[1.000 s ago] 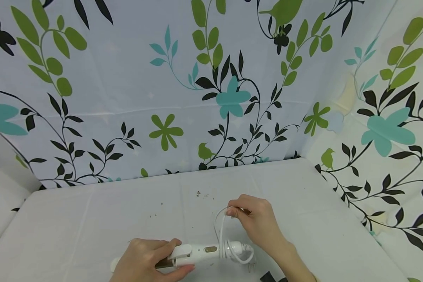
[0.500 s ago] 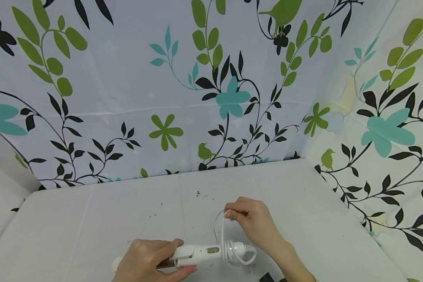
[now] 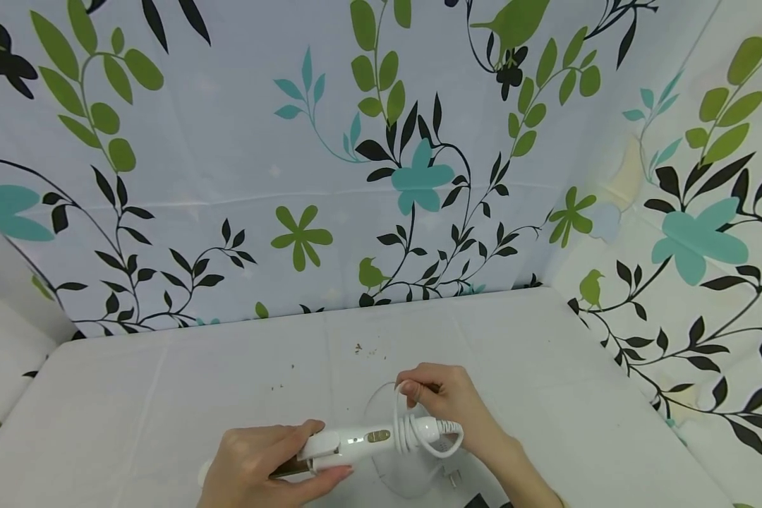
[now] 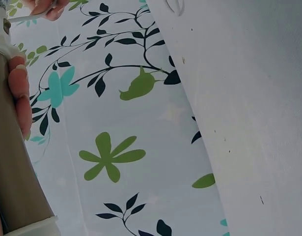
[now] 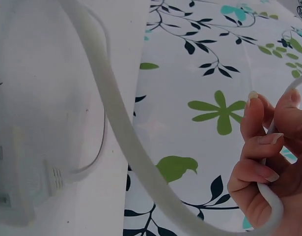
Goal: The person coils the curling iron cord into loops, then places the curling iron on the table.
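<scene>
In the head view my left hand (image 3: 257, 462) grips a white hair straightener (image 3: 358, 441) around its plate end, thumb and fingers on either side. Its brownish inner part (image 4: 18, 157) shows large in the left wrist view. The white power cord (image 3: 405, 432) is looped around the handle near its tail. Just above the handle, my right hand (image 3: 447, 398) pinches a length of this cord. The right wrist view shows the cord running between the curled fingers (image 5: 256, 172). The cord's two-pin plug (image 3: 454, 478) dangles below the handle, blurred in the right wrist view.
A white-covered table (image 3: 197, 381) lies beneath, with small dark specks (image 3: 358, 349) scattered on it. A black object (image 3: 476, 502) is partly cut off at the bottom edge. Leaf-patterned curtains (image 3: 228, 141) stand behind and to the right.
My right hand has moved left and a little down with the cord, towards the handle. The straightener has tilted, its tail end rising slightly, and the loose cord has swung into a wider loop.
</scene>
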Demonstrator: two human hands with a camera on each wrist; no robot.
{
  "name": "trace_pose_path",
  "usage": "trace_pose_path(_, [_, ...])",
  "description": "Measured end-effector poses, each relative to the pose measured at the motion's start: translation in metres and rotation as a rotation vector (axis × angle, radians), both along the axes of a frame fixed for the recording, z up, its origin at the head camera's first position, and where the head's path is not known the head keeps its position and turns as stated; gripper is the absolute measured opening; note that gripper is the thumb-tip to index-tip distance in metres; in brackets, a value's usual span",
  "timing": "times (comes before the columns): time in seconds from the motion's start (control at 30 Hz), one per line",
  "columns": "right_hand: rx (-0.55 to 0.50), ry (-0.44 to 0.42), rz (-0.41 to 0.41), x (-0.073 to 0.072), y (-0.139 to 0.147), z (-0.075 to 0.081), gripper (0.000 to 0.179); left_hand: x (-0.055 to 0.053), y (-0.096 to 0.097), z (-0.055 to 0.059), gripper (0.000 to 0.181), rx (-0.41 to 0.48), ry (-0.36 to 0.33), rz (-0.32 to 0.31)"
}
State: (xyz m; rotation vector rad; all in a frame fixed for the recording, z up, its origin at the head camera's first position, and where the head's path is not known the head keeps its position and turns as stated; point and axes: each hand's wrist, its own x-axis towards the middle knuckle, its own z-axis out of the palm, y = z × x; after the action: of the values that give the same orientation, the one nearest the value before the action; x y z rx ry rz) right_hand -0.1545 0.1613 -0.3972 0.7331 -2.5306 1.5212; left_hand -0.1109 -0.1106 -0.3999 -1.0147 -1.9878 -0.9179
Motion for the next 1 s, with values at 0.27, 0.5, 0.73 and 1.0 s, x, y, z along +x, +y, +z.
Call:
trace_pose_path(0.27, [0.046, -0.08, 0.0, 0.004, -0.006, -0.003, 0.015, 0.0, -0.001, 0.002, 0.04, 0.06, -0.009, 0.168])
trace_pose_path(0.5, [0.09, -0.196, -0.036, 0.008, -0.012, 0.0, 0.017, -0.002, 0.0, 0.002, 0.046, 0.087, 0.065, 0.246])
trace_pose_path(0.73, [0.11, -0.232, -0.029, 0.012, -0.017, -0.002, 0.016, -0.002, 0.0, 0.002, 0.049, 0.092, 0.058, 0.295])
trace_pose_path(1.0, [0.081, -0.145, 0.085, 0.01, -0.021, -0.006, 0.022, 0.001, -0.003, 0.001, 0.043, 0.114, -0.029, 0.305])
